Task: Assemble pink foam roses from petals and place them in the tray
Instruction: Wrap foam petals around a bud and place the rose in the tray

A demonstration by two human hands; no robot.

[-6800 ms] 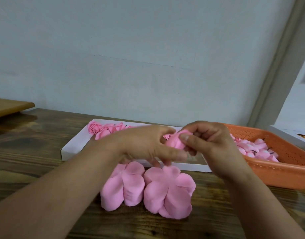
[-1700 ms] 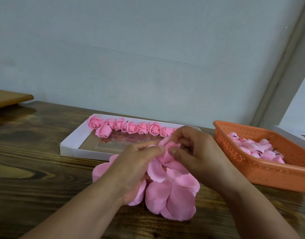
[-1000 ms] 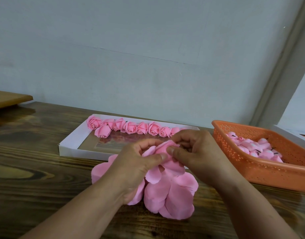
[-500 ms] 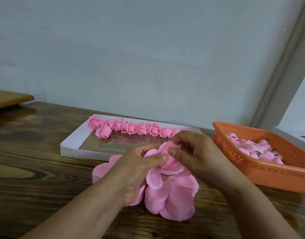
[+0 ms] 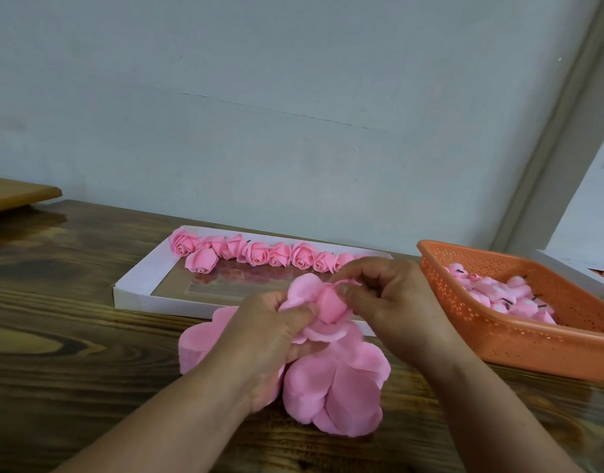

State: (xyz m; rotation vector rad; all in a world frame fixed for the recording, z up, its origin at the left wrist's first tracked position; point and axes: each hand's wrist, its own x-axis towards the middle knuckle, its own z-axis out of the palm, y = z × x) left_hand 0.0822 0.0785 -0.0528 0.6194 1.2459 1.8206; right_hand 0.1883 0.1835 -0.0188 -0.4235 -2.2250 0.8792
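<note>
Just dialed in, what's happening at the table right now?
A person is building a foam rose above the table. The left hand grips the half-wrapped bud and loose petals, while the right hand pinches a petal edge at its top. More petals lie below the hands. A row of finished roses sits along the white tray's far side. The orange basket holds rose cores.

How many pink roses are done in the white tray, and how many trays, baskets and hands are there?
Finished roses: 9 in view; the right hand may hide more
Unfinished rose: 1
White tray: 1
Orange basket: 1
Hands: 2, left hand and right hand
Total: 14
</note>
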